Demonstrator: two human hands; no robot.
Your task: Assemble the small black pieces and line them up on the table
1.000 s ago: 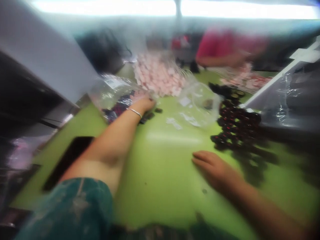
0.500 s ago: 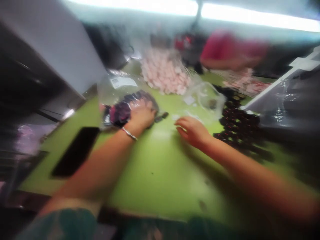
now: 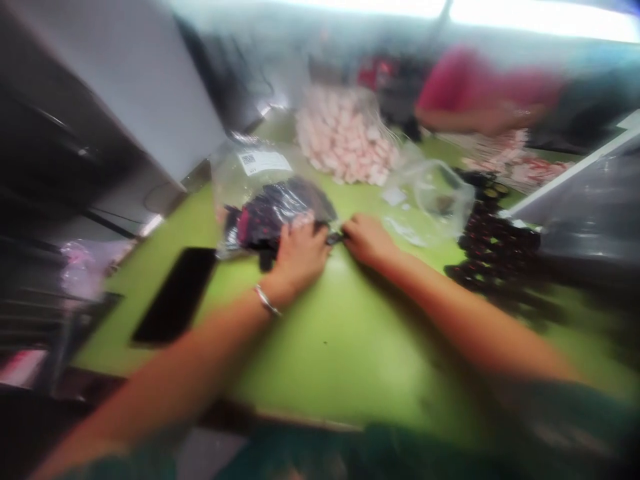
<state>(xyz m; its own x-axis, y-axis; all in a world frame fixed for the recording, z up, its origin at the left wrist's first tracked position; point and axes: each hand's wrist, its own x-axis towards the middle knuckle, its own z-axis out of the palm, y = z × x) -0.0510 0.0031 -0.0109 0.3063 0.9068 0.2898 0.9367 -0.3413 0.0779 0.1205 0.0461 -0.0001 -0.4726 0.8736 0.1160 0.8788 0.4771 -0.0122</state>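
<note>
My left hand rests at the front edge of a clear plastic bag, fingers spread against it. Dark and magenta small pieces fill the bag's lower part. Its thumb side is close to a small dark piece on the table, whose exact kind is too blurred to name. From the other side, my right hand has its fingertips closed on that piece. Whether the left fingers also touch it I cannot tell.
On the green table lie a black phone-like slab, a bag of pale pink pieces, an opened clear bag and a heap of dark red-brown pieces. Opposite sits a person in a pink top.
My left hand has come off the bag's top towards me and to the right. My right hand has moved left to the small dark piece and closed on it. The view has shifted slightly.
</note>
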